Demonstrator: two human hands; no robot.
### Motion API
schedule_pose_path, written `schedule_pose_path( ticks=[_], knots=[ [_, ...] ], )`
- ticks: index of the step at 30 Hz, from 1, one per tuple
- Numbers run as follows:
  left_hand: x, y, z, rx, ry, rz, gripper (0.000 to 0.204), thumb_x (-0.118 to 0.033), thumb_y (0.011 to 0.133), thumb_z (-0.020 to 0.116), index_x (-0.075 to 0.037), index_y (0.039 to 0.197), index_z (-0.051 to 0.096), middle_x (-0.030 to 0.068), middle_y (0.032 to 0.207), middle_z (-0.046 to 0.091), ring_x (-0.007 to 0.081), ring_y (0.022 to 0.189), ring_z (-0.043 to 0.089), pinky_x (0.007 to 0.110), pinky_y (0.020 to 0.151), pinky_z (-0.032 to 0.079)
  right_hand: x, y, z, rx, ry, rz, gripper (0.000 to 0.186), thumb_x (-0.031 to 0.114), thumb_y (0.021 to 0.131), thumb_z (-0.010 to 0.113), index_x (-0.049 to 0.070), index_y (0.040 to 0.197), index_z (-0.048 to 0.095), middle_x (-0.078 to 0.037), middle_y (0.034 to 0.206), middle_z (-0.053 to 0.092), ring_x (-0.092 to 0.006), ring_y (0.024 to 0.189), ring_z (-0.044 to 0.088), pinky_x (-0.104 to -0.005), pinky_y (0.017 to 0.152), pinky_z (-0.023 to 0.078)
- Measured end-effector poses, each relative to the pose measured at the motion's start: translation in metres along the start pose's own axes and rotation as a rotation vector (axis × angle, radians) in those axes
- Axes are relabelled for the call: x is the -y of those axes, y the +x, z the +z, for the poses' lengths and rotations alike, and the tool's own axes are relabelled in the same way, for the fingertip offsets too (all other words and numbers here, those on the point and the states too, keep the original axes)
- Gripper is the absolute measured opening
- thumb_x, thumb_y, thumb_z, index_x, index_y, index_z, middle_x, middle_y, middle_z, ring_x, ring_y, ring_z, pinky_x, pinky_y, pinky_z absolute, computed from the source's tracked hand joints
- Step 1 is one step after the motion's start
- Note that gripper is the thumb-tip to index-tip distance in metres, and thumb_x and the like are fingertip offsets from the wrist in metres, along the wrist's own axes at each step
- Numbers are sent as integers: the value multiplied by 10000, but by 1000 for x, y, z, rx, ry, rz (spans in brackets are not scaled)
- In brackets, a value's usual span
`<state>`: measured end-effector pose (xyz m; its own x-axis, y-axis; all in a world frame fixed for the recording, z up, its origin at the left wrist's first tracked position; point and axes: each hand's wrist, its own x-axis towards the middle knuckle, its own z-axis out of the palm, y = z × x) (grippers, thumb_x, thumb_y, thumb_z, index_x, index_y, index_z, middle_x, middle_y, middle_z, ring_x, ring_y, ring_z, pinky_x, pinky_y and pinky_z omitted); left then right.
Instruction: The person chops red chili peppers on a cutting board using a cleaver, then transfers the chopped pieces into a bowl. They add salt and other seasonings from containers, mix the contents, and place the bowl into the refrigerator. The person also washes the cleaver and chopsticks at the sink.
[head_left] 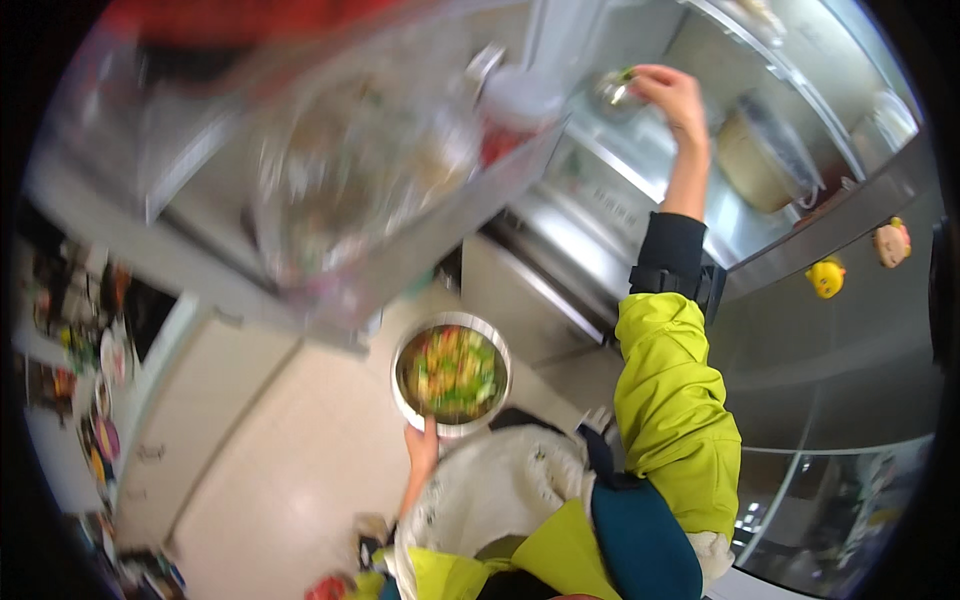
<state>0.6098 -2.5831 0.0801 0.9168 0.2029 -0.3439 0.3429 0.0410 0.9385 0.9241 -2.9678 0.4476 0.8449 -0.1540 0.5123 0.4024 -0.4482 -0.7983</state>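
My left hand grips the near rim of a white-rimmed metal bowl, thumb over its edge. Cut food in it, green, pale yellow and some red, looks a little smeared by motion. My right arm, in a yellow-green sleeve with a black cuff, reaches into the open fridge. On a shelf there, the fingers of my right hand are closed on the edge of a small shiny round container with something green at its rim. Blur hides what that container is made of.
The open fridge door, its bins holding plastic-bagged items, stands on the left. A beige lidded pot sits on the shelf to the right. Two small magnets stick to the other door. A counter with dishes runs along the far left.
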Motion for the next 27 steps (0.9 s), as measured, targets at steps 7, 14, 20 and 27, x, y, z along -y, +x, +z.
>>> schedule_pose_path(
  ticks=[7, 14, 20, 27],
  knots=[
    [-24, 2, -25, 159, -274, -101, 240, -37, 807, 429, 101, 1002, 455, 121, 813, 587, 167, 610, 600, 292, 519, 546, 38, -258, 129, 589, -65, 4, 196, -37, 673, 558, 28, 842, 635, -57, 783, 616, -97, 663, 546, -219, 604, 439],
    [-31, -18, -37, 245, -126, -111, 227, -27, 824, 389, 105, 997, 455, 142, 832, 597, 186, 658, 617, 285, 542, 553, 19, -348, 182, 742, -210, 41, 203, -48, 690, 566, -3, 879, 629, -114, 862, 638, -198, 700, 608, -265, 650, 477],
    [-18, -34, -51, 235, -125, -130, 229, -21, 819, 384, 101, 1000, 452, 145, 853, 595, 195, 670, 619, 290, 555, 554, 29, -369, 192, 764, -34, 66, 126, -33, 672, 605, -9, 795, 620, -86, 750, 613, -177, 664, 597, -254, 597, 468],
    [-15, -52, -49, 127, -256, -112, 239, -15, 814, 380, 101, 1010, 451, 144, 849, 596, 194, 658, 616, 291, 557, 556, 29, -384, 194, 965, -157, -276, 219, -59, 609, 550, 13, 805, 619, -112, 821, 610, -292, 767, 577, -343, 671, 465]
  ],
)
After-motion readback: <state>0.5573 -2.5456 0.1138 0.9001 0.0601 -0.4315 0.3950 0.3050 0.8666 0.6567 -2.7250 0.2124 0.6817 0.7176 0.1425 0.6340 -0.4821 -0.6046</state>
